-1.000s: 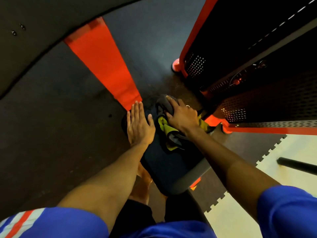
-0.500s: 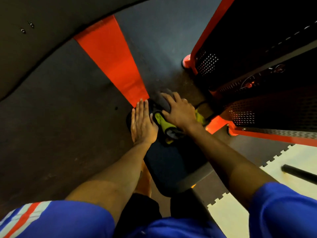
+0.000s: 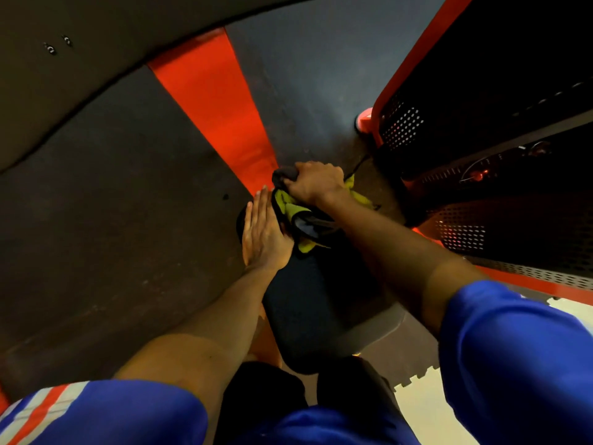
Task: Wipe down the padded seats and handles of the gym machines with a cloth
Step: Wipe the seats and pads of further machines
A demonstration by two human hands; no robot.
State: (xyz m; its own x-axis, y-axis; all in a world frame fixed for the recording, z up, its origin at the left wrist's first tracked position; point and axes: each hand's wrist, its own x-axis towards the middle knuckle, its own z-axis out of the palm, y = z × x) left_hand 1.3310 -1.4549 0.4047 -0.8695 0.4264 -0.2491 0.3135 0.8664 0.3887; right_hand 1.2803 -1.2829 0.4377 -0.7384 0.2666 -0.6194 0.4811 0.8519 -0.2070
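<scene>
The yellow cloth (image 3: 288,208) is bunched under your right hand (image 3: 316,181), which grips it at the far end of the padded seat (image 3: 308,303). Your left hand (image 3: 261,232) lies flat and outstretched on the seat, just left of your right hand

On your right, the black perforated-metal machine housing with its orange frame (image 3: 481,239) stands just beside the dark padded seat (image 3: 308,303), so only a narrow gap is left there. A thin black cable (image 3: 358,166) crosses that gap near your right hand (image 3: 316,183). That hand, bunched round the yellow-and-grey cloth (image 3: 288,203), fills the seat's far end. Your left hand (image 3: 263,232) lies flat along the seat's left edge. Left of the seat you have open dark rubber floor (image 3: 112,203), crossed by a flat orange stripe (image 3: 218,107). The seat's near half lies uncovered between your forearms.
</scene>
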